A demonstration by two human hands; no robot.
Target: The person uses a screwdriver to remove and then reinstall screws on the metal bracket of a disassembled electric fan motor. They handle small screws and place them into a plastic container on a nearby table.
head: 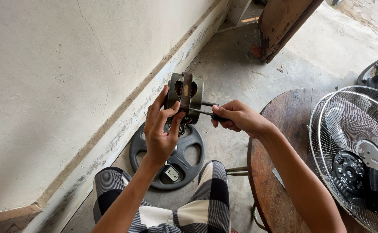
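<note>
Bare concrete floor [240,69] runs along a stained wall [46,86]. Nearest, checked shorts cover the knees, and a round wooden table [284,129] carries a wire fan guard [353,151] at its right edge. Beyond the knees lies a dark round fan base [184,162]. Above it, the left hand [161,129] grips a fan motor [184,97] in mid-air; the right hand [238,117] is clenched on a screwdriver [204,113] set against it. With only fingers bracing the motor, the tip could slip and jab the left hand.

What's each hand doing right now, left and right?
Left hand: closed on the fan motor housing, holding it up.
Right hand: closed on a screwdriver, tip at the housing.
</note>
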